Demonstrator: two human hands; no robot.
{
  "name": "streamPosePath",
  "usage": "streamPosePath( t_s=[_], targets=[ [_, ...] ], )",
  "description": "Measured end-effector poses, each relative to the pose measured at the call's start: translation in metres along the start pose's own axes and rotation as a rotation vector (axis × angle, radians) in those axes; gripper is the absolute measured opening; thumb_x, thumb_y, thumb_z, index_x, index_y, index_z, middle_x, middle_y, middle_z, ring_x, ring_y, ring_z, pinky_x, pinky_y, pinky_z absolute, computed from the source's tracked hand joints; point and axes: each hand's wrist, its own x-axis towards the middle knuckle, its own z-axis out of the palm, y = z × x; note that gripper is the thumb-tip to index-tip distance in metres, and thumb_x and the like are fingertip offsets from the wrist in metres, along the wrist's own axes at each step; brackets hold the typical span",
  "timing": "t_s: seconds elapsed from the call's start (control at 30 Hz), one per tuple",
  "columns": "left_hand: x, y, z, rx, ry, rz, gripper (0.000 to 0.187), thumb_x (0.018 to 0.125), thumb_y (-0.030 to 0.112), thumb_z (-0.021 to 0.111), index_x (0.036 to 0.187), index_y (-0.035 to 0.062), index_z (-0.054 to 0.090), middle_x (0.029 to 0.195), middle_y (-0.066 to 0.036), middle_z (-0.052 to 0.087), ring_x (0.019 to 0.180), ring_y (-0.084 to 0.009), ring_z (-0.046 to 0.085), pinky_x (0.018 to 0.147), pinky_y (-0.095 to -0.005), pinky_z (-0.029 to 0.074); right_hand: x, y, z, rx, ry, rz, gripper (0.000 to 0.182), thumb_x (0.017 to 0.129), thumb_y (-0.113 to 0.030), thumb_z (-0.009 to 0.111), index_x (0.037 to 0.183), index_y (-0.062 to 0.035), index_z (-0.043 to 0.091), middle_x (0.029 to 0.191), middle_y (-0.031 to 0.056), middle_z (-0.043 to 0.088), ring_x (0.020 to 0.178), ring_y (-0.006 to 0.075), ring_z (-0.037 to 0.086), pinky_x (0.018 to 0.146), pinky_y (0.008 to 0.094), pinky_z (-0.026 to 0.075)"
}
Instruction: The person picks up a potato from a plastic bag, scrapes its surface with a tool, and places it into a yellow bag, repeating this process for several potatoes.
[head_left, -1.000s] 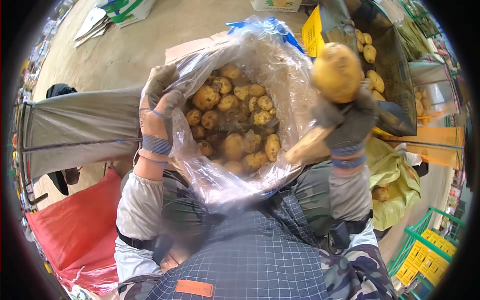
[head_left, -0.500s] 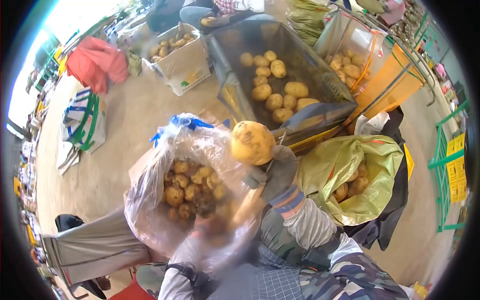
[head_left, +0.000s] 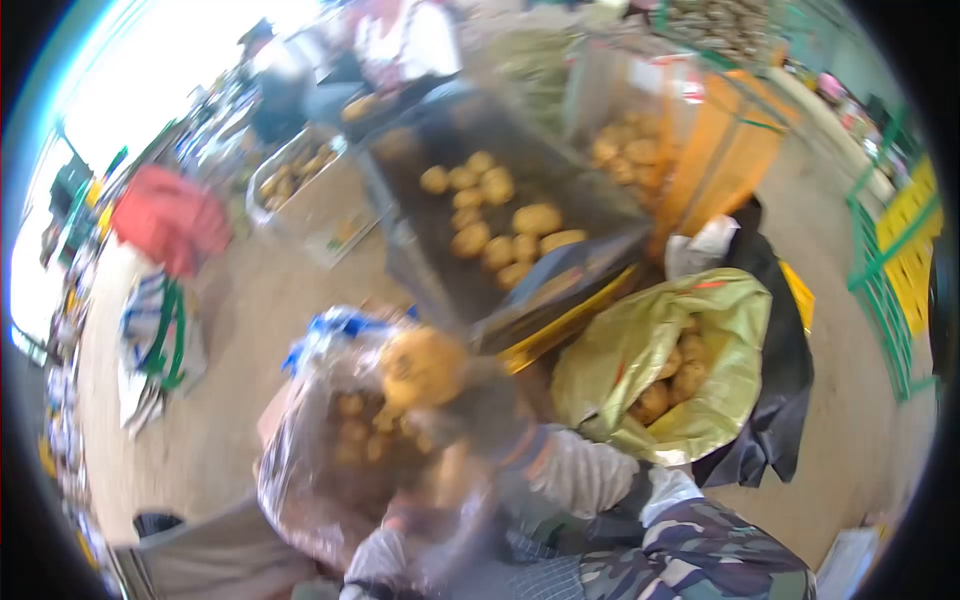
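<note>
My right hand (head_left: pixel 485 405), in a grey glove, is closed around a large potato (head_left: pixel 425 368) and holds it over the clear plastic bag (head_left: pixel 295 480). Smaller potatoes (head_left: pixel 355 435) lie inside that bag, partly hidden by my right hand. Low in the bag is my left hand (head_left: pixel 412 508), its fingers too smeared and covered to make out. To the right of my right hand, a yellow-green sack (head_left: pixel 600 385) gapes with several potatoes (head_left: pixel 688 380) in it. Beyond both stands a dark-lined crate (head_left: pixel 410 245) with large potatoes (head_left: pixel 497 185) on its bottom.
A white box of potatoes (head_left: pixel 345 225) stands at the far left of the crate, near a seated person (head_left: pixel 410 45). An orange sack (head_left: pixel 715 150) is at the back right. A red cloth bundle (head_left: pixel 170 220) and a white-green bag (head_left: pixel 160 335) lie on the left floor.
My right hand has moved left with the large potato, now over the plastic bag's opening. The whole view has shifted and blurred. My left hand stays low in the bag.
</note>
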Motion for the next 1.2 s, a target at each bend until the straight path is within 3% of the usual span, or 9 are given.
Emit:
streamPosePath(
  t_s=[0.3, 0.5, 0.53, 0.63, 0.77, 0.83, 0.97, 1.07, 1.2],
  targets=[
    [-0.049, 0.030, -0.034, -0.085, 0.006, 0.135, 0.102, 0.056, 0.049, 0.093, 0.139, 0.0030, 0.054, 0.121, -0.015, 0.070, 0.108, -0.0230, 0.068, 0.093, -0.0338, 0.054, -0.045, -0.039, 0.045, -0.385, 0.223, -0.434, 0.036, 0.082, -0.029, 0.062, 0.107, -0.0033, 0.062, 0.085, 0.0089, 0.062, 0.065, 0.0200, 0.061, 0.055, 0.0297, 0.050],
    [-0.096, -0.039, -0.082, -0.288, 0.264, 0.153, 0.084, 0.063, 0.029, 0.096, 0.127, -0.0045, 0.054, 0.108, -0.013, 0.071, 0.095, -0.0198, 0.070, 0.084, -0.0322, 0.058, -0.023, -0.277, 0.172, -0.877, 0.261, -1.145, 0.027, 0.091, -0.030, 0.057, 0.104, -0.0070, 0.063, 0.076, 0.0091, 0.065, 0.055, 0.0192, 0.059, 0.051, 0.0334, 0.048],
    [-0.097, -0.059, -0.082, -0.685, 0.242, 0.237, 0.072, 0.068, 0.019, 0.094, 0.124, -0.0022, 0.055, 0.106, -0.012, 0.071, 0.092, -0.0195, 0.069, 0.084, -0.0315, 0.058, -0.009, -0.326, 0.192, -0.928, 0.280, -1.229, 0.027, 0.094, -0.031, 0.056, 0.106, -0.0077, 0.062, 0.075, 0.0102, 0.066, 0.053, 0.0194, 0.058, 0.050, 0.0350, 0.048],
    [-0.147, -0.060, -0.107, -1.203, 0.307, 0.403, 0.060, 0.076, 0.012, 0.088, 0.125, 0.0000, 0.055, 0.111, -0.012, 0.069, 0.099, -0.0239, 0.069, 0.087, -0.0371, 0.060, 0.009, -0.416, 0.233, -1.087, 0.567, -1.036, 0.029, 0.097, -0.033, 0.058, 0.111, -0.0082, 0.061, 0.092, 0.0139, 0.072, 0.051, 0.0155, 0.053, 0.051, 0.0348, 0.046],
    [-0.214, -0.009, -0.121, -1.541, 0.200, 0.806, 0.057, 0.095, 0.029, 0.062, 0.140, -0.0029, 0.047, 0.133, -0.020, 0.061, 0.120, -0.0333, 0.062, 0.100, -0.0473, 0.054, 0.028, -0.291, 0.231, -1.371, 0.333, -0.573, 0.029, 0.097, -0.030, 0.058, 0.113, -0.0061, 0.064, 0.103, 0.0145, 0.074, 0.050, 0.0116, 0.049, 0.052, 0.0294, 0.044],
    [-0.217, -0.013, -0.112, -1.767, 0.104, 0.744, 0.056, 0.102, 0.034, 0.052, 0.147, 0.0017, 0.044, 0.146, -0.017, 0.052, 0.133, -0.0313, 0.052, 0.112, -0.0462, 0.043, 0.028, -0.191, 0.198, -1.507, 0.215, -0.297, 0.037, 0.096, -0.028, 0.058, 0.121, -0.0007, 0.062, 0.097, 0.0112, 0.073, 0.051, 0.0087, 0.050, 0.052, 0.0266, 0.044],
    [-0.218, 0.005, -0.121, -1.967, 0.136, 0.793, 0.056, 0.102, 0.047, 0.048, 0.143, 0.0081, 0.051, 0.141, -0.008, 0.057, 0.129, -0.0240, 0.056, 0.109, -0.0422, 0.045, 0.042, -0.038, 0.093, -1.522, 0.094, -0.002, 0.039, 0.100, -0.025, 0.054, 0.127, 0.0014, 0.061, 0.088, 0.0082, 0.071, 0.055, 0.0093, 0.055, 0.052, 0.0234, 0.045],
    [-0.210, 0.004, -0.119, -1.364, 0.544, 1.214, 0.065, 0.096, 0.040, 0.062, 0.146, 0.0029, 0.044, 0.143, -0.015, 0.055, 0.131, -0.0252, 0.055, 0.111, -0.0392, 0.043, 0.035, 0.056, 0.083, -1.539, 0.190, 0.357, 0.034, 0.099, -0.021, 0.058, 0.126, -0.0018, 0.062, 0.098, 0.0098, 0.070, 0.072, 0.0126, 0.063, 0.064, 0.0257, 0.051],
    [-0.192, -0.030, -0.104, -0.572, 1.068, 0.725, 0.068, 0.089, 0.025, 0.075, 0.143, 0.0002, 0.043, 0.139, -0.015, 0.058, 0.124, -0.0276, 0.059, 0.103, -0.0376, 0.050, 0.038, 0.121, 0.055, -1.782, 0.206, 0.299, 0.040, 0.089, -0.017, 0.071, 0.126, -0.0039, 0.062, 0.111, 0.0085, 0.070, 0.099, 0.0168, 0.065, 0.089, 0.0334, 0.052]
  ],
)
